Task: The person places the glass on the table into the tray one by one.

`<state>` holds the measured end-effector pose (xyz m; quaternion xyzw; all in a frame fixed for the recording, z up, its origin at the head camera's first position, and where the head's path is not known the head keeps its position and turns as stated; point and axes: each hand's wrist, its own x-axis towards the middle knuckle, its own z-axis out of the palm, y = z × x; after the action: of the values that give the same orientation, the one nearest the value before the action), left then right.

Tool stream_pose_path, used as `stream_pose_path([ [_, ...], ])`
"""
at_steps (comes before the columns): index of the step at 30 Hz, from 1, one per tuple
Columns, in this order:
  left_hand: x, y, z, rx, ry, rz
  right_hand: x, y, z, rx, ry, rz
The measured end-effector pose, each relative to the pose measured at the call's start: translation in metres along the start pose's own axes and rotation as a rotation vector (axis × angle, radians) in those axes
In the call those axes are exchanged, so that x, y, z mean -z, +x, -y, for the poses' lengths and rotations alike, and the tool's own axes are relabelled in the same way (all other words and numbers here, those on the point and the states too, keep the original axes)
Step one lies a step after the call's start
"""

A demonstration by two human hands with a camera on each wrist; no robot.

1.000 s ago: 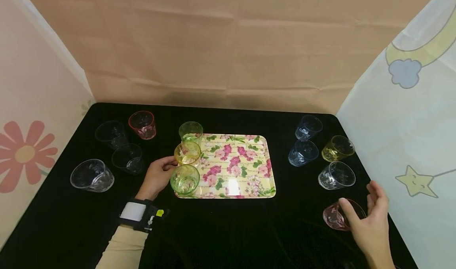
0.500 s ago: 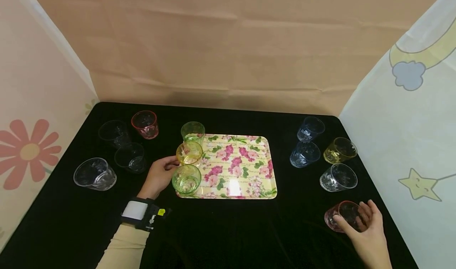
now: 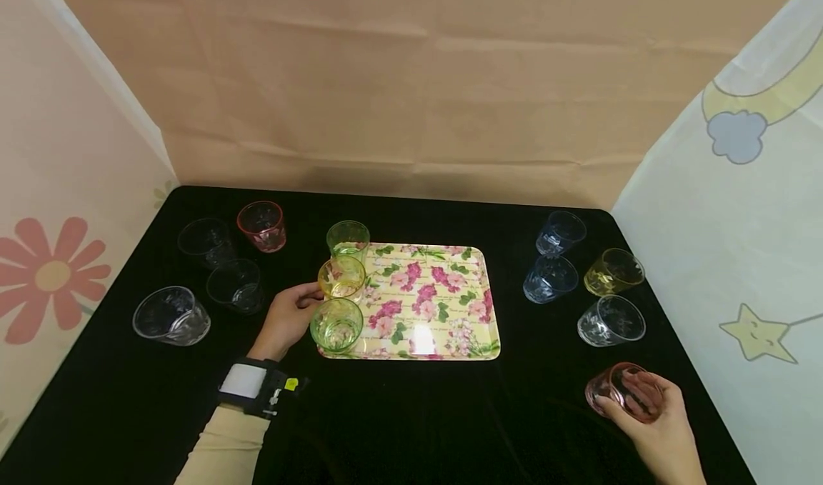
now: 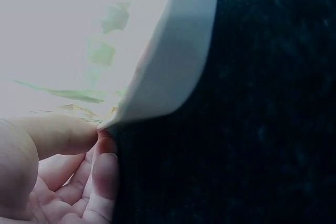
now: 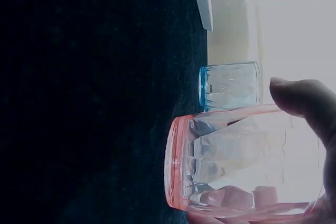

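At the right front, my right hand [image 3: 656, 421] curls round a pink glass [image 3: 604, 392]. Its thumb lies along the near side and the fingers pass behind. Seen from the right wrist, the pink glass [image 5: 236, 166] has its base close over the black cloth. My left hand [image 3: 286, 321] is at the left edge of a floral tray [image 3: 444, 299], beside a yellow glass [image 3: 341, 278]. In the left wrist view its thumb and fingers [image 4: 105, 174] pinch the rim of the tray [image 4: 168, 72]. Green glasses [image 3: 336, 326] stand behind and in front of the yellow one.
On the left are a red-rimmed glass [image 3: 261, 226] and several clear or dark ones, including a clear glass [image 3: 171, 316]. On the right stand blue glasses [image 3: 549, 279], a yellow glass [image 3: 614, 271] and a clear glass [image 3: 611, 321]. Brown paper [image 3: 398, 78] rises behind the black table.
My right hand has moved in from the right and its fingers have closed round the pink glass. The left hand stays at the tray's edge.
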<state>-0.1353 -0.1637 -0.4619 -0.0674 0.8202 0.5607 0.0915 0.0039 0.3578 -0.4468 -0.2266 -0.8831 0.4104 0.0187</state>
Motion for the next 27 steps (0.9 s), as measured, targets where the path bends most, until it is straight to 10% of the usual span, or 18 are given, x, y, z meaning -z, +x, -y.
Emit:
stream_pose_path([
  [16,0.002,-0.002,0.000,-0.002,-0.009,0.001,-0.002,-0.001,0.029,0.093,0.021,-0.096],
  [27,0.002,-0.001,0.002,-0.016,0.016,0.017,-0.012,0.009,0.076,0.332,0.044,-0.018],
])
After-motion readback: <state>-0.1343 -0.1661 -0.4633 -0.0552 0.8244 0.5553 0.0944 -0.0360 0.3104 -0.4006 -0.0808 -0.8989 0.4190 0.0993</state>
